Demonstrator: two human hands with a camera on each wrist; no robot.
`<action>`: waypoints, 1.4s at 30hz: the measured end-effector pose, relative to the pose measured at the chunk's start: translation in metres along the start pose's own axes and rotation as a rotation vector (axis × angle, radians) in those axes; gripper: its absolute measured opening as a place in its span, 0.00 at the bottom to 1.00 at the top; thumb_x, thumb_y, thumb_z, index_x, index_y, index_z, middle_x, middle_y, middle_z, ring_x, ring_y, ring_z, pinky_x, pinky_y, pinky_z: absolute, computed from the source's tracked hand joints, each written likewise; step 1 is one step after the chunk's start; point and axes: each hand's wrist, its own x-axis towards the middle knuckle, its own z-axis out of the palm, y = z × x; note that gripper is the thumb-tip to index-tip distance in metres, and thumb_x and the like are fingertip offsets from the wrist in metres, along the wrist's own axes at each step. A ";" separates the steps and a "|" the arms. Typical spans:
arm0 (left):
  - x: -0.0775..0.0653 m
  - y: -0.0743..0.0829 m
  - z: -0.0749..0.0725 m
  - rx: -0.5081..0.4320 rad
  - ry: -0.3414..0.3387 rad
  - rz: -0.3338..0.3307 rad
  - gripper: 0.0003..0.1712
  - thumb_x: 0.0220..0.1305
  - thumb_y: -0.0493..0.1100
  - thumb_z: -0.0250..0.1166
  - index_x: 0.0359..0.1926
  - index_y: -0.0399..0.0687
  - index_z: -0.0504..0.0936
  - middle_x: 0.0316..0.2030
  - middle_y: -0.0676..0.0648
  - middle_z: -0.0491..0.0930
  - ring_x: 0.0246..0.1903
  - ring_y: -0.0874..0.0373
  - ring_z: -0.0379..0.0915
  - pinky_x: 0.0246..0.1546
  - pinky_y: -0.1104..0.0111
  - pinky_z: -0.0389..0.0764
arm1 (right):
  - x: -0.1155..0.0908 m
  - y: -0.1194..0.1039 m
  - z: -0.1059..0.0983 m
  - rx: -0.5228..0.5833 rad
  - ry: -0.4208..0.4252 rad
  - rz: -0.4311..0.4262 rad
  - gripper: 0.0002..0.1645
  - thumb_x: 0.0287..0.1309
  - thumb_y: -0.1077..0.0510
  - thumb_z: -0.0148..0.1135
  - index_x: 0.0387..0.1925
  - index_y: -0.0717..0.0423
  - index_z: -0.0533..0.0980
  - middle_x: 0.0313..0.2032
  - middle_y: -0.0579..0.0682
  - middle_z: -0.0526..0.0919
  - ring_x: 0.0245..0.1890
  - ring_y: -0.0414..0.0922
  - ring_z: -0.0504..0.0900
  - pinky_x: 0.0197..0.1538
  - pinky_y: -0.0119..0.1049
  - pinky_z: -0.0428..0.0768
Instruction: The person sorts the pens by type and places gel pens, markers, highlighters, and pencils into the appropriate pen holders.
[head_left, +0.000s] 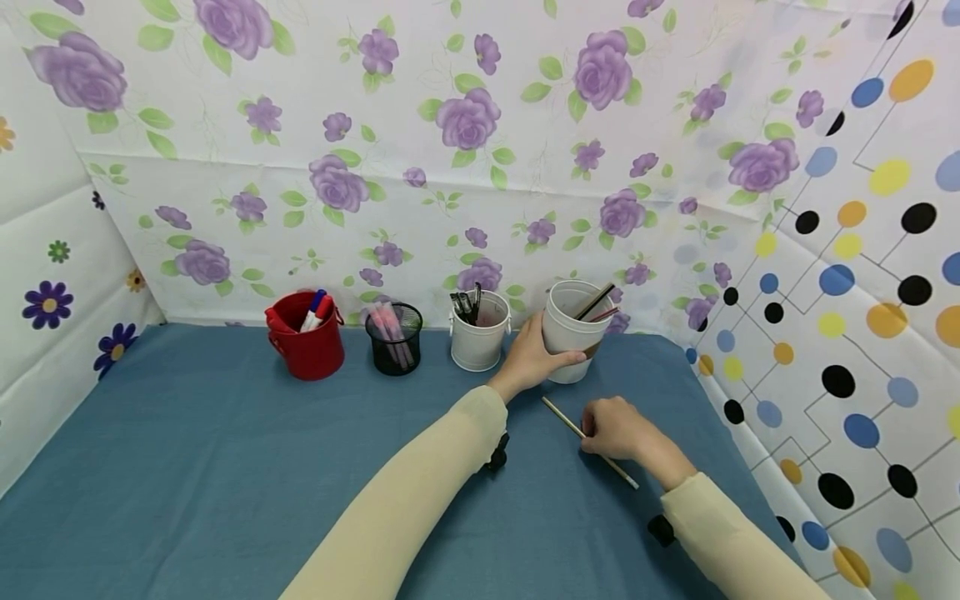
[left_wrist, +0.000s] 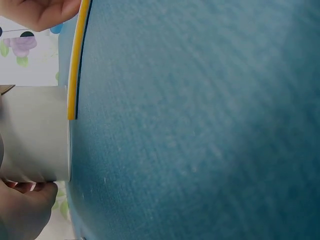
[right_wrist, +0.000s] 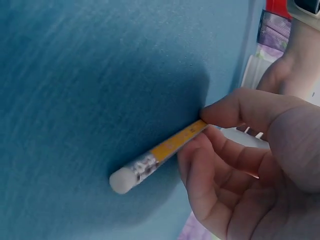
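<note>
My left hand (head_left: 531,360) grips the white bucket (head_left: 564,327) at the back right, fingers on its left side and thumb across the front. A few dark and reddish sticks poke out of this bucket, which leans a little. In front of it, my right hand (head_left: 619,428) pinches a yellow pencil (right_wrist: 175,144) between thumb and fingers near its middle. The pencil lies slanted close over the blue cloth, its white eraser (right_wrist: 123,180) and silver band on the near end. Seen from the left wrist, the pencil's other end reaches towards the bucket's base.
Left of the gripped bucket stand a smaller white bucket (head_left: 477,337) with black-handled items, a black mesh cup (head_left: 394,350) with pink pens and a red bucket (head_left: 310,354) with markers. Patterned cloth walls (head_left: 420,225) enclose the blue tabletop (head_left: 225,467) at the back and sides.
</note>
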 end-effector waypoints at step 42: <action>0.006 -0.006 0.004 0.009 -0.011 -0.010 0.61 0.63 0.66 0.76 0.85 0.56 0.50 0.76 0.43 0.63 0.73 0.46 0.66 0.71 0.48 0.72 | 0.005 -0.016 -0.132 0.383 0.822 -0.192 0.08 0.70 0.58 0.68 0.45 0.58 0.80 0.37 0.53 0.87 0.30 0.29 0.84 0.33 0.24 0.81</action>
